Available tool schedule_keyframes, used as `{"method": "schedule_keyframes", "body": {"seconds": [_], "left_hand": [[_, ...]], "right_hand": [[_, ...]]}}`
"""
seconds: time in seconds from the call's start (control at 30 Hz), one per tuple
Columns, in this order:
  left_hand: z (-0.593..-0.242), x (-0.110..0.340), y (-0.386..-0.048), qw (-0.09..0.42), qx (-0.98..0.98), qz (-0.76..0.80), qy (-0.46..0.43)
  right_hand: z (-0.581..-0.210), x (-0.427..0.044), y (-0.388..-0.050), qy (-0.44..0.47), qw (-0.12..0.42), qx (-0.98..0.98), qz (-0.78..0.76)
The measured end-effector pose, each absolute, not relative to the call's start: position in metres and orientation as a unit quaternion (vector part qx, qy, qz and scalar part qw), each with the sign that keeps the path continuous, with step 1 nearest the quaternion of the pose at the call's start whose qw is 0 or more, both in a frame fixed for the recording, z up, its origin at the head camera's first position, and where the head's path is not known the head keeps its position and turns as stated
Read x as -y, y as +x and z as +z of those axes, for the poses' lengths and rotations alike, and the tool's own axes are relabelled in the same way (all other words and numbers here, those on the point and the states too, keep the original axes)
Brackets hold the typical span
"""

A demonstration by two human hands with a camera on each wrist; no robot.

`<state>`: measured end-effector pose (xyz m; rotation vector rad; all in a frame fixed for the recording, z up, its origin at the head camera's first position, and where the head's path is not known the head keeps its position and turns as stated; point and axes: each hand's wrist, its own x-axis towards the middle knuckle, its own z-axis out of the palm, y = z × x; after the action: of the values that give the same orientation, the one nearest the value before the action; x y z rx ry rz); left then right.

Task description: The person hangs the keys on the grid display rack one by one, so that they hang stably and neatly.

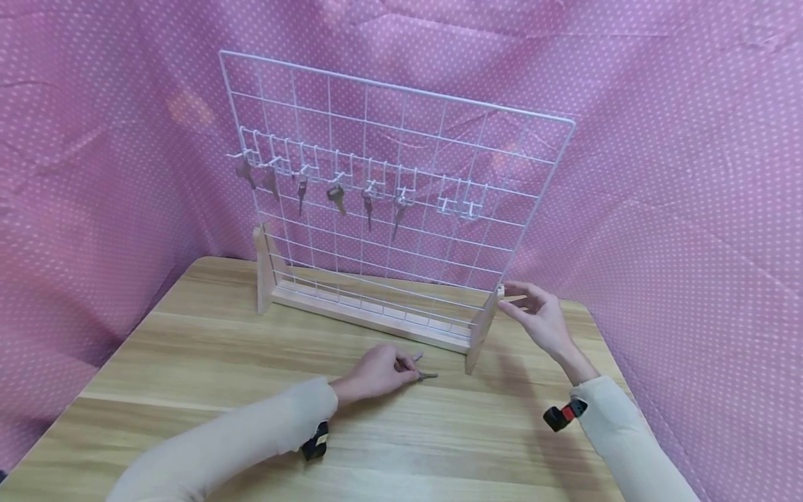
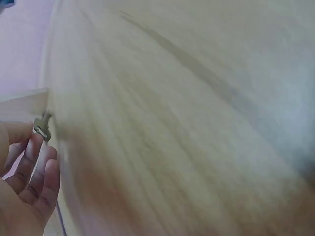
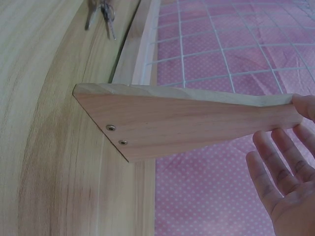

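Observation:
My left hand (image 1: 379, 371) is low over the table in front of the rack, and its thumb and fingertips pinch a key (image 2: 43, 129). In the head view a key blade (image 1: 429, 376) pokes out from the fingertips. A second key tip (image 1: 417, 356) shows just behind them; whether it is held too, I cannot tell. At the rack's right end, my right hand (image 1: 538, 317) pinches the upper end of the wooden side support (image 3: 197, 113) between thumb and index finger. Its other fingers are spread in the right wrist view. The white wire grid (image 1: 401, 90) stands in the wooden base (image 1: 370, 317).
Several keys, one of them a brassy key (image 1: 337, 197), hang from white hooks across the grid. Two hooks at the right, including the rightmost hook (image 1: 470, 209), carry no key. A wood-grain table (image 1: 207, 362) lies below, and pink dotted cloth (image 1: 690, 209) surrounds it.

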<state>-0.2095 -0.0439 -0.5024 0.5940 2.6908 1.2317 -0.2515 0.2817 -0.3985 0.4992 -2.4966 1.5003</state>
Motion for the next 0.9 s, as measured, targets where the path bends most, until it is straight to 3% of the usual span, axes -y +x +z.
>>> {"method": "schedule_keyframes", "body": {"seconds": [0.37,0.9], "left_hand": [[-0.466,0.054,-0.212,0.037,-0.835,0.524,0.166],[-0.373,0.054,-0.221,-0.027,-0.773,0.612,0.167]], "right_hand": [[-0.397,-0.281,-0.250,0.174,0.092,0.838,0.508],[-0.401,-0.283,-0.254,0.181,0.097,0.836,0.508]]}}
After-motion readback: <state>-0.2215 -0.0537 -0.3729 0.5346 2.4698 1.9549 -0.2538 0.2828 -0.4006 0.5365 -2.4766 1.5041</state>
